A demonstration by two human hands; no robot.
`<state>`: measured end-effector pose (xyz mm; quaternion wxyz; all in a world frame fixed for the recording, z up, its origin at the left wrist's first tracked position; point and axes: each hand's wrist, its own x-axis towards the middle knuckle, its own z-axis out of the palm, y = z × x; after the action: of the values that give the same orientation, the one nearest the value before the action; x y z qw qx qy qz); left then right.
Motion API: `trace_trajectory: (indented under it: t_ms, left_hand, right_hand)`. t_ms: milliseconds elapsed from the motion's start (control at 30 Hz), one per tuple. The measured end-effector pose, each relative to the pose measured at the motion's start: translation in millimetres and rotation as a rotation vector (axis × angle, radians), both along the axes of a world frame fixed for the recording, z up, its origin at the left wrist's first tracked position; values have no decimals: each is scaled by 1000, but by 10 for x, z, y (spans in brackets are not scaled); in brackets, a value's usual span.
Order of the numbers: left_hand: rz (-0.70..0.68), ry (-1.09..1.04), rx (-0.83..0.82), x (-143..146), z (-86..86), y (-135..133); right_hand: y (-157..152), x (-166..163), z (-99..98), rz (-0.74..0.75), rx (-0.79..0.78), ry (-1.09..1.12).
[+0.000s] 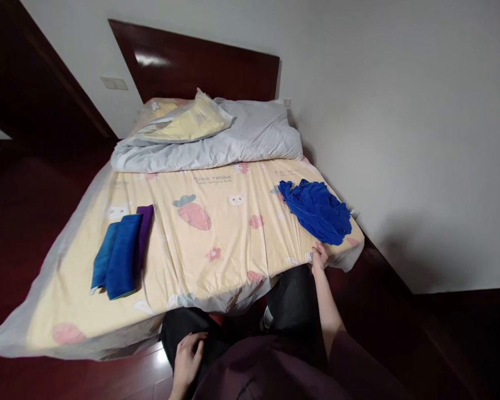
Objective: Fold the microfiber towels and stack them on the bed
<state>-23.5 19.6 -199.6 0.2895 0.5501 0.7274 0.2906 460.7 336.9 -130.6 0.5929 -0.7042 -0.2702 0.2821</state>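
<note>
My right hand [319, 258] is at the front edge of the bed, its fingers closed on the hem of the yellow bed sheet [229, 233] printed with carrots and rabbits. Just beyond that hand lies a crumpled royal-blue cloth [316, 211]. My left hand [188, 355] rests on my thigh, fingers loosely stretched out and holding nothing. Over on the left side of the sheet are folded cloths side by side: a teal one [104, 258], a blue one [124, 258] and a purple one [145, 236].
A pale grey quilt [258, 133] is folded across the head of the bed, with a yellow pillow [195, 119] on it. Behind stands a dark wooden headboard [204, 64]. A white wall [420, 139] runs close along the right side. Dark reddish flooring [20, 222] shows at left.
</note>
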Motion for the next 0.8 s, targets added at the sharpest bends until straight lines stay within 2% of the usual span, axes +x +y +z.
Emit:
trace_trajectory:
  t_ms: [100,200,300,400,467,567,700,800]
  left_hand:
    - [16,33,0,48,13,26]
    - [23,53,6,56,-13,39]
    - [10,58,4,47,-44,46]
    - [19,71,1,52,-56,59]
    - [24,77,2,67,-47,71]
    - [20,79,4,104,3,91]
    - [-13,-26,-32,239,171,131]
    - [22,-214,-75,459,329,187]
  right_hand:
    - [377,365,263,81,-28,-413]
    - [689,690,519,147,-219,-726]
    - [876,830,671,270,-436,-852]
    - [900,716,673,355,-530,-898]
    - [812,489,600,421,-480,-933]
    - [543,-56,425,659,-318,-936]
    - [23,-1037,183,972,-60,-676]
    - [-461,-1823,89,1159,32,-475]
